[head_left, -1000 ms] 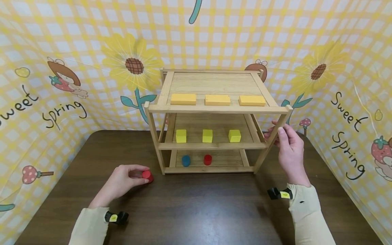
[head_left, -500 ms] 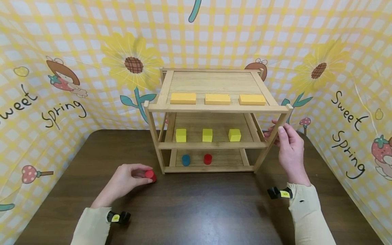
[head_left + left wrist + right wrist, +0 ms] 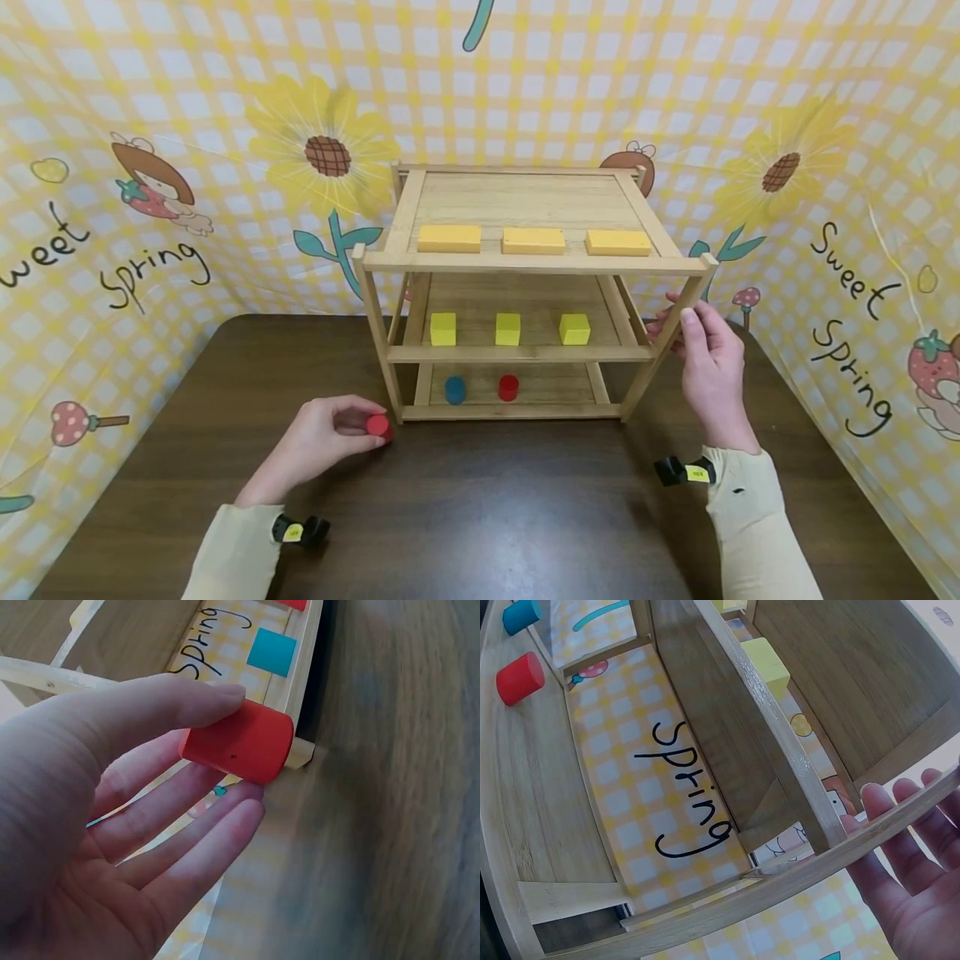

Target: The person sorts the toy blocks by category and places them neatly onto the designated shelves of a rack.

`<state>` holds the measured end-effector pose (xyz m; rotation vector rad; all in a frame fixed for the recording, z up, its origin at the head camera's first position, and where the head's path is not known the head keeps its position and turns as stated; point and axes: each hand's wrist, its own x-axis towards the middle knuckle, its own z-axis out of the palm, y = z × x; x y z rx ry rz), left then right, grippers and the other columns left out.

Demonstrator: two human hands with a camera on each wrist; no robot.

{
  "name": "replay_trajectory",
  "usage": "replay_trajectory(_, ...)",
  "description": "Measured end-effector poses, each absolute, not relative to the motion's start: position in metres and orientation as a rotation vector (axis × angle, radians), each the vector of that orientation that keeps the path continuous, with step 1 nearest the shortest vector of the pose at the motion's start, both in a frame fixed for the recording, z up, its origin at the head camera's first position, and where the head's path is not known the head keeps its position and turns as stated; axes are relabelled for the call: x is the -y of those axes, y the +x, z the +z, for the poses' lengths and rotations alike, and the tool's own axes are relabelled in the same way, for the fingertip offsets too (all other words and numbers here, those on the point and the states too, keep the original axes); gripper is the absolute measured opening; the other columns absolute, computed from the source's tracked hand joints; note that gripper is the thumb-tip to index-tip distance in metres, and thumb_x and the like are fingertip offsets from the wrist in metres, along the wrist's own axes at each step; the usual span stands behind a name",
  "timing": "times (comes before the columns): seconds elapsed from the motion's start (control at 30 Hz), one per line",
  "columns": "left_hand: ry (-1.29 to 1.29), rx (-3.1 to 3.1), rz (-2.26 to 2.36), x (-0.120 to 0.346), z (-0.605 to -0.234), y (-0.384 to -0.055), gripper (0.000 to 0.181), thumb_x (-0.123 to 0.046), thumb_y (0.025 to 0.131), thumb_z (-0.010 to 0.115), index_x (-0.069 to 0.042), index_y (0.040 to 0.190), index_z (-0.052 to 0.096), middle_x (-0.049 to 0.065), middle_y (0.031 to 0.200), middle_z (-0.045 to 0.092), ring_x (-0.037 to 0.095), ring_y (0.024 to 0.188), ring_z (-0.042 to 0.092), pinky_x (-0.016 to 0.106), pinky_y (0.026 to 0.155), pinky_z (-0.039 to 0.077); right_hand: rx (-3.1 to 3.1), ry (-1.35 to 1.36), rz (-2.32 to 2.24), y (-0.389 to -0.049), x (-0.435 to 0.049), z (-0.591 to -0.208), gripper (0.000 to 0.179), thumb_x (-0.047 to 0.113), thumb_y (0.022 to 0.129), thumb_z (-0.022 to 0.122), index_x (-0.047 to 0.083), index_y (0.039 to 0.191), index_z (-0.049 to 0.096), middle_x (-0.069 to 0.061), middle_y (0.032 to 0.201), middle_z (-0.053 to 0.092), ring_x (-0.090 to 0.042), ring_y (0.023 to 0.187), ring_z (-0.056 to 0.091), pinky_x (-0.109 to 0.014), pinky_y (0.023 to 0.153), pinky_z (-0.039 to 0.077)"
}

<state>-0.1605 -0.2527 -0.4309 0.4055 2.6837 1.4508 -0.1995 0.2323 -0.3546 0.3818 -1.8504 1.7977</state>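
My left hand pinches a red cylinder block between thumb and fingers, just left of the wooden shelf rack's front left foot. In the left wrist view the thumb lies over the red cylinder, and the other fingers spread below it. My right hand holds the right front post of the three-tier shelf rack, thumb in front and fingers behind. On the bottom tier stand a blue cylinder and another red cylinder, side by side.
Yellow cubes stand in a row on the middle tier. Flat orange-yellow blocks line the front of the top tier. The rack stands on a dark wooden table, with a checked yellow cloth behind and at both sides.
My left hand has moved a little to the right with the red cylinder, nearer the rack's left foot. The right hand stays at the post, and the blocks on the tiers have not moved.
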Motion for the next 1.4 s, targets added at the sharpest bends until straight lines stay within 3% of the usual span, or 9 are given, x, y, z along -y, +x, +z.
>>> replay_trajectory(0.37,0.425,-2.637,1.521,0.241,-0.432,-0.161,0.031,-0.014,0.081,0.089,-0.011,0.108,0.074,0.004,0.102,0.074,0.017,0.088,0.074,0.028,0.076,0.059,1.845,0.381,1.795,-0.200,-0.232,-0.355,0.040,0.021,0.110,0.048,-0.012,0.130,0.059,-0.015,0.099,0.067,-0.021,0.087,0.070,-0.027,0.078,0.058)
replay_trajectory(0.77,0.495,-2.569,1.598,0.227,-0.431,-0.163,0.034,-0.005,0.080,0.088,-0.008,0.109,0.072,0.007,0.104,0.072,0.020,0.091,0.073,0.029,0.078,0.060,1.864,0.368,1.768,-0.200,-0.232,-0.355,0.035,0.022,0.110,0.047,0.000,0.129,0.066,-0.018,0.100,0.066,-0.024,0.088,0.070,-0.026,0.078,0.058)
replay_trajectory(1.03,0.527,-2.547,1.606,0.218,-0.431,-0.163,0.034,-0.003,0.080,0.087,-0.006,0.111,0.072,0.008,0.103,0.072,0.020,0.091,0.073,0.030,0.078,0.060,1.872,0.366,1.775,-0.200,-0.232,-0.356,0.036,0.023,0.110,0.047,0.000,0.130,0.065,-0.023,0.103,0.064,-0.019,0.089,0.070,-0.026,0.080,0.057)
replay_trajectory(1.23,0.574,-2.510,1.639,0.208,-0.431,-0.163,0.034,-0.008,0.081,0.088,-0.005,0.111,0.073,0.009,0.105,0.072,0.022,0.092,0.072,0.030,0.078,0.060,1.872,0.367,1.773,-0.200,-0.232,-0.356,0.040,0.023,0.110,0.047,-0.007,0.131,0.061,-0.028,0.104,0.062,-0.019,0.089,0.071,-0.026,0.080,0.057)
replay_trajectory(1.4,0.635,-2.492,1.643,0.199,-0.430,-0.164,0.032,-0.007,0.082,0.087,-0.006,0.111,0.074,0.007,0.105,0.072,0.025,0.096,0.071,0.030,0.079,0.060,1.869,0.370,1.773,-0.200,-0.232,-0.356,0.040,0.023,0.110,0.047,-0.008,0.131,0.061,-0.023,0.103,0.064,-0.019,0.089,0.071,-0.026,0.081,0.057)
